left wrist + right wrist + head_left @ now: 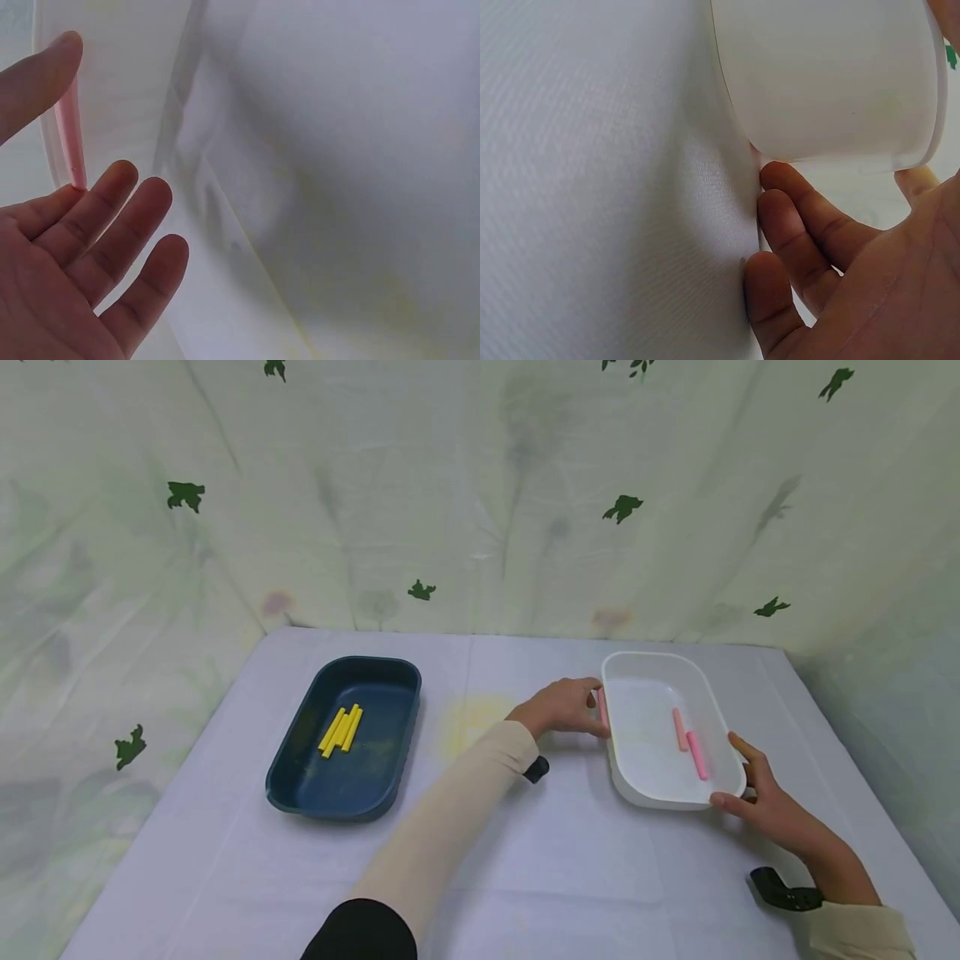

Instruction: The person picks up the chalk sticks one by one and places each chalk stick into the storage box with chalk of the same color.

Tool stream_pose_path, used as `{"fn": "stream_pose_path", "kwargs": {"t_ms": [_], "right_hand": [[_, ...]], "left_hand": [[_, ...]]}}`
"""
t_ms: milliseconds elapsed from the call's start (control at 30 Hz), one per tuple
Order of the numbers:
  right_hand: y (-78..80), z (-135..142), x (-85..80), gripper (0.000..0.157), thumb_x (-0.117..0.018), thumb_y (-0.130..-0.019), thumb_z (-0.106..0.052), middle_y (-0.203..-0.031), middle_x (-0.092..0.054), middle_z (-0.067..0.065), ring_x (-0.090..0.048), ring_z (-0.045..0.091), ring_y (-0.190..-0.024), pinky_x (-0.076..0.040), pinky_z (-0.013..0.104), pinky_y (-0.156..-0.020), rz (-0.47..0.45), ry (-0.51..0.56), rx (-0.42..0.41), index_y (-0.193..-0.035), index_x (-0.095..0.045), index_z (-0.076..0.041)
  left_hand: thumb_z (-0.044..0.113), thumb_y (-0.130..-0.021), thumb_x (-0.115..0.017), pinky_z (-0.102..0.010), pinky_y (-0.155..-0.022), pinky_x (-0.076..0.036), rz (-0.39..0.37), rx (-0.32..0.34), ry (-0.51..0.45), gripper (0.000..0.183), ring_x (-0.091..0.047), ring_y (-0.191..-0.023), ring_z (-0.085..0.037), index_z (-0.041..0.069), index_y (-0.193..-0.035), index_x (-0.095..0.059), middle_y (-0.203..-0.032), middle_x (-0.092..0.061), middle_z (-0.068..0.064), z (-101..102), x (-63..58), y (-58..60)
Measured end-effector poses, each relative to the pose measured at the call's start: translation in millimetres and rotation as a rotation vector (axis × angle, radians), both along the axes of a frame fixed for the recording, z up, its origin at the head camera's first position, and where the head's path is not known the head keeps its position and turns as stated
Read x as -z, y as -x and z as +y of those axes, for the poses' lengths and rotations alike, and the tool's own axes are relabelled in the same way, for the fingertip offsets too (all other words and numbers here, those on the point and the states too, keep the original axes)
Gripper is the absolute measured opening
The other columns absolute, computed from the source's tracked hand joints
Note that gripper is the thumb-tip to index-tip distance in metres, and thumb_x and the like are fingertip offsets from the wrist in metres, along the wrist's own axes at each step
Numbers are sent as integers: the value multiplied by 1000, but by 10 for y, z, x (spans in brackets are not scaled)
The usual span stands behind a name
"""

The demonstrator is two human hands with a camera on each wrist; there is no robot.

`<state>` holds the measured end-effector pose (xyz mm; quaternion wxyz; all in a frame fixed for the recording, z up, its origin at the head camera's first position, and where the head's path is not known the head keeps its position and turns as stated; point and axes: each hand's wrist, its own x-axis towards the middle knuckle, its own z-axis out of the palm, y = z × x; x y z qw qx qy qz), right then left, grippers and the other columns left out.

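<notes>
My left hand [561, 707] pinches a pink chalk stick [69, 139] between thumb and index finger, close against the left outer side of a white tray [645, 739]. In the left wrist view, its other fingers are spread. At the tray's near right corner, my right hand [772, 806] holds the rim, thumb on the near edge and index finger along the right side. Two more pink chalk sticks, one paler [680, 729] and one brighter [697, 755], lie inside the white tray.
A dark blue tray [375, 789] stands on the left of the table, with several yellow chalk sticks [341, 731] in it. White cloth [555, 860] covers the table. Behind it hangs a pale curtain [480, 485] with green leaf shapes.
</notes>
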<state>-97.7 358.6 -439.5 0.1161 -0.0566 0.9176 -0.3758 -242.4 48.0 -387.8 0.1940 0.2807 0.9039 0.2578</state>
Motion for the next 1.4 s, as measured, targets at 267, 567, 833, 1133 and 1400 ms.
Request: {"fn": "stream_pose_path", "kwargs": {"t_ms": [267,567,833,1133,1400], "right_hand": [[-3,5,-31,103,-64,-95,-22,-146,-18,44,-38,53,-119,-51,58,-82,12,3,-12,-155,19,-9],[-9,12,-9,104,-64,-96,-26,-143,-20,45,-40,53,-118,-51,56,-82,-17,-11,11,-155,21,-11],[-6,1,7,104,-64,-96,-26,-143,-19,44,-40,53,-118,-50,59,-84,-12,-9,11,-155,20,-11],[-10,-4,-11,103,-63,-97,-25,-144,-18,45,-39,54,-119,-49,60,-84,-16,2,9,-155,21,-10],[-18,-21,-2,103,-64,-95,-22,-145,-15,44,-38,54,-118,-49,59,-83,10,21,-3,-155,20,-10]], "left_hand": [[44,-84,-74,-30,-94,-50,-17,-62,-64,71,-63,-112,-18,14,-142,-46,-128,-66,-4,-96,-22,30],[48,-84,-73,-27,-95,-48,-18,-21,-117,74,-60,-113,-15,14,-143,-45,-128,-66,-3,-8,-118,-35],[45,-83,-75,-27,-93,-49,-2,10,-48,77,-61,-111,-15,15,-146,-42,-129,-64,-2,47,-98,-108],[45,-85,-73,-30,-97,-48,-8,34,-61,81,-60,-116,-17,15,-152,-37,-132,-63,-5,45,-95,-121],[46,-84,-74,-30,-96,-49,-52,13,-83,84,-60,-118,-18,18,-153,-35,-133,-63,-5,24,-65,-132]]}}
